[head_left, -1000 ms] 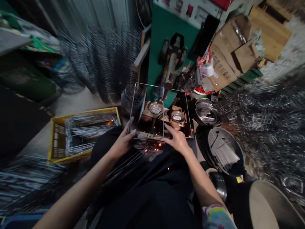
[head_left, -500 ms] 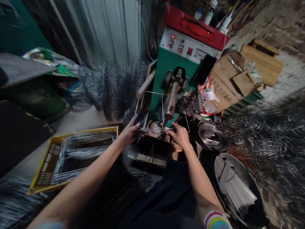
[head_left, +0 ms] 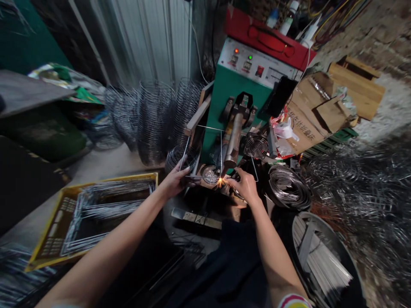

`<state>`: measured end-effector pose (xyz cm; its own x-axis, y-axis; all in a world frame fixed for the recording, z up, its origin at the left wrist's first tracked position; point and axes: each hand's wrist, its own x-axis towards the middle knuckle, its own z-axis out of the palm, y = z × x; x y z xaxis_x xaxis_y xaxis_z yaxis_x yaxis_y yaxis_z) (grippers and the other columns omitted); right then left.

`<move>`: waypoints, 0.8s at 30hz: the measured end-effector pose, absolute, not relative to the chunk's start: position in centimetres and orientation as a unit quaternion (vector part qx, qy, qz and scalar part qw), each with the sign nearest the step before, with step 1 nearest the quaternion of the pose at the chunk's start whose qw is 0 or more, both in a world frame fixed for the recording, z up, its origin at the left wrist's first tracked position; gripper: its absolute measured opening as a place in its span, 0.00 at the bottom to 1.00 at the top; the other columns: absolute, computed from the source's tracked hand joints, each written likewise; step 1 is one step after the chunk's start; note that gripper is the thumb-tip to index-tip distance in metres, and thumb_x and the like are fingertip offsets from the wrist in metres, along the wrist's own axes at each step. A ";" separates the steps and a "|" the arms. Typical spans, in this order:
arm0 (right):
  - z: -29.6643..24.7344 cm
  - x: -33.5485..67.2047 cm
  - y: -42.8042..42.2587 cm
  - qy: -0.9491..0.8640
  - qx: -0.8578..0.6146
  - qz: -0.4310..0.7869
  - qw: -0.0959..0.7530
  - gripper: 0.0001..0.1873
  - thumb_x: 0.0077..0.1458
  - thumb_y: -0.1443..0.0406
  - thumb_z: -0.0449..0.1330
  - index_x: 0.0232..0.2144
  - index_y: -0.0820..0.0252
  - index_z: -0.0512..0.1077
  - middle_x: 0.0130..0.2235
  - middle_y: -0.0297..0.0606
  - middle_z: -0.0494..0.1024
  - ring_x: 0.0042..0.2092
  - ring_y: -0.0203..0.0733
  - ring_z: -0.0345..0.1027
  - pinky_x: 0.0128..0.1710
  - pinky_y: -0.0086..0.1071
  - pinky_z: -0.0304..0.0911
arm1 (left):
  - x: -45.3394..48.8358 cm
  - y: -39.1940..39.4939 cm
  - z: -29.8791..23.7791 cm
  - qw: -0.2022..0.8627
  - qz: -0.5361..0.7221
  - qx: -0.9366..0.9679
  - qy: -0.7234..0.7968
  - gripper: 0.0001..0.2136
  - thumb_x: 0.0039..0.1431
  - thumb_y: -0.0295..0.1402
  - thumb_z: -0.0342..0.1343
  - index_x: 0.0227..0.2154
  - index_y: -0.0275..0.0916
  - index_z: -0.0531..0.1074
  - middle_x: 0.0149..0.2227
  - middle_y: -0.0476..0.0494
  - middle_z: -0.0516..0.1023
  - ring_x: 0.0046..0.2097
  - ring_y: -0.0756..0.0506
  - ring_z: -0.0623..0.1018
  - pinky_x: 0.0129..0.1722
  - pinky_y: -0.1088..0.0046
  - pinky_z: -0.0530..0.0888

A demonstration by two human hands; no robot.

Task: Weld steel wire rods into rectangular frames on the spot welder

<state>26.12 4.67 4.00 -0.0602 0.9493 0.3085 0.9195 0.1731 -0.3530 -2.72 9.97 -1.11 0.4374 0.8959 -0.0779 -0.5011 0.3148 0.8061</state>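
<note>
A thin rectangular wire frame (head_left: 221, 149) with a middle bar is held between my two hands at the electrode of a green spot welder (head_left: 253, 79). My left hand (head_left: 177, 179) is closed on the frame's left corner. At the right, my right hand (head_left: 244, 185) pinches the near wire just beside the electrode tip. Bright orange sparks (head_left: 220, 182) burst where the middle bar meets the near wire, under the thick metal electrode arm (head_left: 233, 141). Left of the sparks sits a round dish (head_left: 210, 174) of small shiny bits.
A yellow crate (head_left: 61, 222) with wire frames stands at the left. Wire coils (head_left: 154, 124) stand by the metal sheet. On the right are coiled metal strip (head_left: 289, 186), a tub (head_left: 349, 252) of flat strips, a cardboard box (head_left: 308, 115) and tangled wire (head_left: 362, 171).
Sparks have appeared at the electrode tip, and a green lamp now glows beside the red one on the welder. Both hands keep their hold on the wire frame, and the view has shifted slightly.
</note>
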 end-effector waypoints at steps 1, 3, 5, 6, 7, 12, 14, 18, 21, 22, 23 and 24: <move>3.9 26.4 4.6 -0.727 -0.642 0.030 0.242 0.32 0.55 0.48 0.64 0.56 0.58 0.71 0.44 0.45 0.81 0.45 0.51 0.75 0.45 0.37 0.68 | -2.8 10.0 -1.1 0.765 0.455 0.368 0.271 0.43 0.65 0.30 0.57 0.70 0.46 0.31 0.30 0.40 0.83 0.34 0.38 0.84 0.28 0.69 0.80; 3.7 27.3 4.5 -0.720 -0.645 0.009 0.258 0.34 0.54 0.45 0.64 0.56 0.57 0.71 0.49 0.47 0.78 0.50 0.53 0.72 0.49 0.41 0.66 | -2.8 10.1 -1.0 0.763 0.455 0.370 0.272 0.43 0.65 0.30 0.57 0.70 0.45 0.31 0.30 0.40 0.83 0.34 0.38 0.84 0.27 0.70 0.80; 3.5 28.9 4.3 -0.678 -0.670 -0.027 0.300 0.37 0.53 0.43 0.62 0.57 0.59 0.70 0.55 0.51 0.73 0.57 0.57 0.66 0.54 0.47 0.62 | -2.6 10.2 -0.8 0.762 0.459 0.364 0.276 0.42 0.64 0.30 0.57 0.70 0.44 0.32 0.29 0.41 0.83 0.32 0.39 0.84 0.26 0.70 0.80; 3.4 29.7 4.2 -0.641 -0.692 -0.028 0.330 0.37 0.53 0.42 0.61 0.56 0.61 0.71 0.56 0.53 0.72 0.58 0.59 0.63 0.56 0.49 0.61 | -2.5 10.3 -0.7 0.763 0.461 0.358 0.280 0.42 0.64 0.30 0.57 0.70 0.45 0.32 0.28 0.42 0.83 0.31 0.40 0.84 0.26 0.71 0.80; 3.2 30.5 4.1 -0.596 -0.715 0.001 0.366 0.37 0.53 0.42 0.60 0.54 0.63 0.72 0.55 0.54 0.73 0.57 0.59 0.64 0.55 0.49 0.61 | -2.4 10.2 -0.5 0.763 0.464 0.350 0.283 0.42 0.64 0.30 0.57 0.70 0.45 0.33 0.27 0.43 0.82 0.29 0.40 0.84 0.25 0.71 0.80; 1.9 31.5 0.9 -0.450 -0.706 0.267 0.478 0.35 0.52 0.40 0.56 0.42 0.66 0.76 0.26 0.40 0.77 0.26 0.42 0.68 0.26 0.33 0.65 | -3.3 6.4 -0.4 0.760 0.460 0.359 0.286 0.43 0.63 0.31 0.57 0.71 0.46 0.32 0.25 0.45 0.82 0.28 0.39 0.83 0.24 0.69 0.79; 0.9 30.7 -2.7 -0.428 -0.679 0.319 0.504 0.34 0.49 0.40 0.58 0.41 0.65 0.75 0.22 0.34 0.73 0.18 0.35 0.59 0.18 0.28 0.56 | -4.4 3.2 -1.4 0.763 0.445 0.373 0.284 0.44 0.63 0.33 0.59 0.71 0.47 0.32 0.27 0.44 0.82 0.30 0.39 0.84 0.27 0.68 0.80; -1.7 28.9 -13.3 -0.351 -0.651 0.439 0.511 0.32 0.46 0.42 0.66 0.41 0.61 0.73 0.24 0.34 0.75 0.19 0.33 0.61 0.18 0.26 0.55 | -7.2 -1.7 -4.0 0.793 0.401 0.350 0.295 0.45 0.59 0.33 0.63 0.70 0.51 0.38 0.40 0.38 0.83 0.38 0.39 0.84 0.36 0.64 0.79; -3.0 28.3 -21.0 -0.322 -0.674 0.490 0.450 0.28 0.49 0.43 0.66 0.38 0.60 0.72 0.23 0.33 0.74 0.21 0.35 0.66 0.22 0.26 0.61 | -8.9 -1.2 -4.2 0.820 0.388 0.270 0.323 0.36 0.61 0.40 0.60 0.67 0.47 0.48 0.44 0.34 0.82 0.31 0.42 0.83 0.29 0.68 0.77; -3.2 28.3 -22.9 -0.320 -0.677 0.500 0.435 0.27 0.50 0.43 0.65 0.37 0.60 0.72 0.23 0.33 0.74 0.22 0.35 0.67 0.23 0.27 0.62 | -9.3 -0.4 -3.7 0.825 0.381 0.250 0.334 0.31 0.63 0.43 0.56 0.65 0.45 0.53 0.44 0.32 0.81 0.29 0.42 0.82 0.27 0.70 0.76; -3.2 28.2 -24.4 -0.320 -0.678 0.507 0.425 0.27 0.51 0.43 0.65 0.36 0.60 0.72 0.24 0.33 0.74 0.23 0.36 0.68 0.24 0.28 0.64 | -9.7 0.5 -2.9 0.827 0.371 0.243 0.346 0.27 0.65 0.47 0.52 0.62 0.41 0.57 0.44 0.31 0.81 0.27 0.43 0.81 0.25 0.70 0.75; -3.0 28.2 -25.7 -0.319 -0.679 0.509 0.422 0.26 0.52 0.44 0.64 0.36 0.60 0.71 0.25 0.34 0.75 0.24 0.37 0.69 0.25 0.28 0.65 | -9.8 1.3 -1.9 0.822 0.358 0.255 0.363 0.25 0.66 0.49 0.46 0.59 0.38 0.61 0.43 0.30 0.81 0.26 0.44 0.80 0.24 0.70 0.74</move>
<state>28.18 -25.66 -3.01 0.2795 0.8625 -0.4217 0.0038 -0.4403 -0.8979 -9.83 1.34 -1.88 0.4808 0.7730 -0.4139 -0.4028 0.6140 0.6788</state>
